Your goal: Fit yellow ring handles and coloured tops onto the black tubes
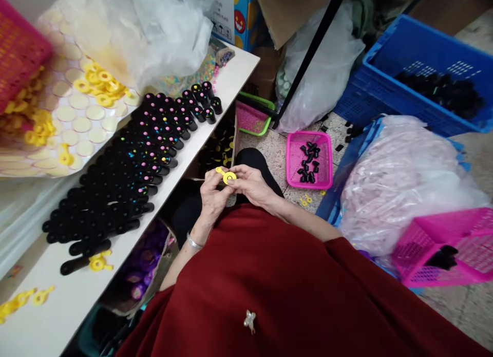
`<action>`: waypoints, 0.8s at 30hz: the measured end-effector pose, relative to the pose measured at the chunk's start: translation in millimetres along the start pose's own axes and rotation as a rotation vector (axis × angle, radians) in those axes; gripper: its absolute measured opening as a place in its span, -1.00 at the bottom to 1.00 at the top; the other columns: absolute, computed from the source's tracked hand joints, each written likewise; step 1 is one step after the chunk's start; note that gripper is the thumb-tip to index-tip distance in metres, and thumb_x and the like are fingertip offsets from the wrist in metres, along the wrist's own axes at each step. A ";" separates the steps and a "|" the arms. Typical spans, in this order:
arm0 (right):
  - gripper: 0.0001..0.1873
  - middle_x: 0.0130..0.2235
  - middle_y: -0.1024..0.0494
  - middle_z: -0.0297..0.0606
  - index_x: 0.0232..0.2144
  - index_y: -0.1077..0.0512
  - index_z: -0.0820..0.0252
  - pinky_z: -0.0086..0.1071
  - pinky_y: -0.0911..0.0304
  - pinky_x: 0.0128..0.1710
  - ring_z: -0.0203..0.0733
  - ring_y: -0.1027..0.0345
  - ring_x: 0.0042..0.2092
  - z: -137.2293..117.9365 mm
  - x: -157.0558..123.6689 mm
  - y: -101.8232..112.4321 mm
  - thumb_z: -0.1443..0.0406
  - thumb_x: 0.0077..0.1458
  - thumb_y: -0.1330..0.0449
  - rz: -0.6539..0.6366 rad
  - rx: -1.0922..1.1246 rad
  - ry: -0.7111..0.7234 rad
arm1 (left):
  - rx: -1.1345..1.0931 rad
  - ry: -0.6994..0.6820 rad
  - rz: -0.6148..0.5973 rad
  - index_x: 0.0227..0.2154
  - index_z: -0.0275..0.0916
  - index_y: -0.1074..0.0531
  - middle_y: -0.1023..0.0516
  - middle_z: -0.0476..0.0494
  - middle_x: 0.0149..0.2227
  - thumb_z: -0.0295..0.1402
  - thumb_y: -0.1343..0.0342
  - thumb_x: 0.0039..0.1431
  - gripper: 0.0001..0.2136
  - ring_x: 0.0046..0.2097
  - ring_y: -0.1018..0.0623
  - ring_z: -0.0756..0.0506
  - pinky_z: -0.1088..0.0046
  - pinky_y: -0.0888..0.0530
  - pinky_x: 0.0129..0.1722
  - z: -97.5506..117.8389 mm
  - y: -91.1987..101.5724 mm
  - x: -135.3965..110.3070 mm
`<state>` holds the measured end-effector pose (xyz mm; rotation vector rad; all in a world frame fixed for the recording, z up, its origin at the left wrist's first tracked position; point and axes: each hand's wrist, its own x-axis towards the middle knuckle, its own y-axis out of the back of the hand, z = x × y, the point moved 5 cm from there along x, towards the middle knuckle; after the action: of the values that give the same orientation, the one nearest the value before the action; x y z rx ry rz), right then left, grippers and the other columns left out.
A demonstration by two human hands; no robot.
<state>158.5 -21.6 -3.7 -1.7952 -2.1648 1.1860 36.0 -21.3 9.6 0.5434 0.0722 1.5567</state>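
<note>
Above my lap, both hands hold one yellow plastic ring piece point(225, 179) with a small round tab. A dark circle shows in the ring's middle; whether a black part sits in it I cannot tell. My left hand point(212, 196) pinches the piece from the left, near the tab. On the other side, my right hand point(254, 185) grips it with the thumb laid on the ring's edge. To the left, many black tubes point(111, 192) lie in tight rows on the white table point(50, 290), several with coloured beads at their ends. Loose yellow rings point(100, 262) lie beside them.
More yellow rings point(102, 85) lie on patterned paper near a pink basket point(23, 43). A box of black and yellow pieces point(217, 151) stands under the table edge. On the floor are a pink tray point(289, 164), blue crates point(419, 115) and a plastic bag point(400, 182).
</note>
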 end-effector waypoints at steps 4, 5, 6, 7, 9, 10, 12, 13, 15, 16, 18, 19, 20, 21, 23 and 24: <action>-0.55 -0.42 -0.46 -0.30 -0.39 -0.35 0.26 -0.38 -0.41 -0.46 -0.32 -0.37 -0.41 0.5 8.5 5.5 -0.02 -0.06 -0.26 -0.134 -0.059 -0.169 | -0.151 0.028 -0.205 -0.15 -0.14 -0.49 -0.43 -0.16 -0.06 -0.14 -0.25 -0.01 -0.65 0.02 -0.41 -0.14 0.21 -0.38 0.04 -6.2 -6.1 2.2; -0.53 -0.45 -0.45 -0.30 -0.41 -0.34 0.27 -0.38 -0.41 -0.48 -0.33 -0.36 -0.44 0.7 12.1 7.3 -0.07 0.01 -0.18 -0.158 -0.059 -0.216 | -0.167 0.007 -0.268 -0.14 -0.13 -0.49 -0.40 -0.18 -0.01 -0.12 -0.24 -0.01 -0.64 0.06 -0.39 -0.16 0.18 -0.35 0.08 -5.9 -7.5 2.3; -0.51 -0.47 -0.44 -0.31 -0.43 -0.34 0.27 -0.40 -0.40 -0.50 -0.34 -0.34 -0.46 1.1 16.0 8.9 -0.08 0.05 -0.13 -0.183 -0.053 -0.260 | -0.169 -0.016 -0.322 -0.14 -0.13 -0.49 -0.37 -0.19 0.03 -0.11 -0.23 0.00 -0.63 0.10 -0.36 -0.18 0.15 -0.32 0.11 -5.5 -8.6 1.9; -0.52 -0.49 -0.43 -0.32 -0.43 -0.34 0.27 -0.42 -0.39 -0.52 -0.35 -0.33 -0.48 1.8 19.8 10.1 -0.07 0.08 -0.10 -0.215 -0.045 -0.303 | -0.160 -0.036 -0.365 -0.13 -0.13 -0.49 -0.34 -0.20 0.06 -0.09 -0.23 0.00 -0.62 0.13 -0.33 -0.19 0.12 -0.29 0.14 -5.4 -9.6 1.3; -0.58 -0.50 -0.43 -0.33 -0.42 -0.35 0.27 -0.45 -0.38 -0.52 -0.36 -0.34 -0.47 4.1 26.6 11.8 -0.02 0.11 -0.12 -0.307 -0.026 -0.379 | -0.127 -0.054 -0.411 -0.13 -0.12 -0.48 -0.31 -0.21 0.10 -0.06 -0.21 0.01 -0.61 0.18 -0.28 -0.21 0.07 -0.24 0.18 -6.4 -10.7 -0.1; -0.61 -0.49 -0.44 -0.33 -0.41 -0.35 0.27 -0.45 -0.38 -0.51 -0.35 -0.35 -0.46 5.5 29.2 12.6 0.01 0.11 -0.14 -0.362 -0.018 -0.411 | -0.113 -0.055 -0.421 -0.12 -0.12 -0.48 -0.29 -0.20 0.11 -0.05 -0.20 0.01 -0.61 0.19 -0.27 -0.21 0.06 -0.22 0.20 -7.0 -11.0 -0.9; -0.64 -0.47 -0.47 -0.31 -0.40 -0.35 0.29 -0.42 -0.41 -0.47 -0.32 -0.38 -0.43 8.3 33.2 15.4 0.06 0.11 -0.16 -0.459 -0.005 -0.451 | -0.107 -0.047 -0.444 -0.13 -0.11 -0.48 -0.28 -0.19 0.12 -0.03 -0.19 0.01 -0.60 0.20 -0.24 -0.21 0.06 -0.19 0.22 -7.2 -11.5 -2.3; -0.64 -0.46 -0.48 -0.30 -0.40 -0.35 0.30 -0.40 -0.42 -0.45 -0.31 -0.39 -0.42 9.9 34.7 17.2 0.06 0.12 -0.16 -0.496 0.003 -0.466 | -0.109 -0.037 -0.460 -0.13 -0.11 -0.48 -0.27 -0.19 0.12 -0.02 -0.18 0.01 -0.60 0.21 -0.23 -0.22 0.06 -0.18 0.23 -6.9 -11.8 -2.8; -0.61 -0.46 -0.49 -0.29 -0.40 -0.34 0.31 -0.36 -0.43 -0.43 -0.30 -0.40 -0.42 13.8 35.9 20.4 0.04 0.12 -0.15 -0.549 0.022 -0.501 | -0.104 -0.001 -0.498 -0.13 -0.11 -0.49 -0.25 -0.19 0.14 0.00 -0.18 0.00 -0.58 0.22 -0.21 -0.22 0.05 -0.15 0.24 -6.3 -12.3 -3.5; -0.60 -0.45 -0.50 -0.29 -0.39 -0.34 0.30 -0.35 -0.43 -0.43 -0.29 -0.41 -0.42 15.7 35.9 21.7 0.03 0.11 -0.15 -0.567 0.031 -0.518 | -0.092 0.023 -0.514 -0.14 -0.11 -0.49 -0.25 -0.18 0.15 0.02 -0.18 -0.02 -0.57 0.23 -0.20 -0.23 0.05 -0.14 0.24 -6.5 -12.3 -3.6; -0.59 -0.45 -0.51 -0.30 -0.38 -0.34 0.30 -0.36 -0.42 -0.44 -0.29 -0.41 -0.42 18.4 34.7 22.9 0.01 0.05 -0.20 -0.598 0.039 -0.544 | -0.057 0.068 -0.538 -0.17 -0.10 -0.51 -0.25 -0.18 0.15 0.04 -0.20 -0.06 -0.56 0.24 -0.18 -0.24 0.04 -0.12 0.25 -7.9 -12.0 -4.3; -0.58 -0.44 -0.51 -0.31 -0.36 -0.35 0.30 -0.36 -0.42 -0.44 -0.29 -0.41 -0.42 18.7 33.8 22.9 0.02 0.01 -0.24 -0.615 0.034 -0.548 | -0.044 0.079 -0.548 -0.18 -0.09 -0.52 -0.26 -0.17 0.15 0.05 -0.21 -0.08 -0.57 0.24 -0.17 -0.25 0.04 -0.12 0.25 -8.6 -12.1 -5.0; -0.57 -0.44 -0.52 -0.30 -0.35 -0.36 0.31 -0.36 -0.42 -0.45 -0.28 -0.42 -0.42 18.4 32.8 22.4 0.04 -0.05 -0.29 -0.637 0.022 -0.549 | -0.036 0.077 -0.558 -0.19 -0.09 -0.53 -0.26 -0.18 0.14 0.05 -0.21 -0.08 -0.57 0.25 -0.16 -0.26 0.02 -0.11 0.25 -9.3 -12.3 -6.1; -0.55 -0.43 -0.52 -0.29 -0.33 -0.37 0.32 -0.37 -0.41 -0.45 -0.28 -0.42 -0.42 17.7 31.5 21.3 0.06 -0.11 -0.34 -0.666 0.001 -0.549 | -0.031 0.062 -0.572 -0.20 -0.09 -0.53 -0.27 -0.18 0.14 0.05 -0.20 -0.07 -0.58 0.25 -0.15 -0.27 0.00 -0.09 0.25 -9.6 -12.8 -7.5; -0.52 -0.43 -0.52 -0.28 -0.33 -0.39 0.35 -0.38 -0.41 -0.44 -0.27 -0.44 -0.41 15.9 28.6 18.0 0.14 -0.22 -0.41 -0.735 -0.067 -0.556 | -0.019 0.015 -0.593 -0.18 -0.10 -0.53 -0.26 -0.19 0.15 0.04 -0.17 -0.02 -0.59 0.26 -0.13 -0.28 -0.05 -0.07 0.25 -9.8 -14.1 -10.7; -0.52 -0.42 -0.52 -0.28 -0.33 -0.39 0.36 -0.39 -0.41 -0.43 -0.26 -0.44 -0.41 15.0 27.4 16.0 0.19 -0.26 -0.44 -0.766 -0.109 -0.559 | -0.004 -0.006 -0.594 -0.18 -0.10 -0.53 -0.25 -0.20 0.16 0.04 -0.14 0.01 -0.59 0.26 -0.13 -0.28 -0.06 -0.07 0.24 -10.1 -14.4 -12.0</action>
<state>155.1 -5.1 -34.5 -0.5115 -2.8296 1.4469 45.1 -28.8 -8.2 0.4682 0.2063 0.9754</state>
